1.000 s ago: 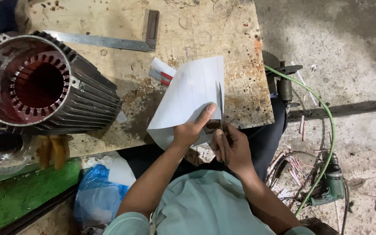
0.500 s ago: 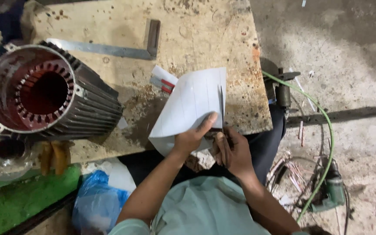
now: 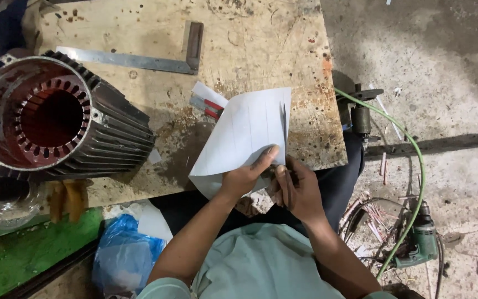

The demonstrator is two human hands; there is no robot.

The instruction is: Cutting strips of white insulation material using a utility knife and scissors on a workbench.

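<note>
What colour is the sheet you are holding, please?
White, with faint straight lines; the sheet shows best in the head view.

On the tabletop (image 3: 250,44), the motor housing (image 3: 62,119) lies at the left, the square ruler (image 3: 139,58) behind it. The paper sheet (image 3: 244,135) overhangs the near edge, covering a small packet (image 3: 208,101). The drill (image 3: 421,235) rests on the floor, right.

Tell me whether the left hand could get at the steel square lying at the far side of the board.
Probably yes: the left hand rests on the white sheet, and only bare board lies between it and the steel square.
</note>
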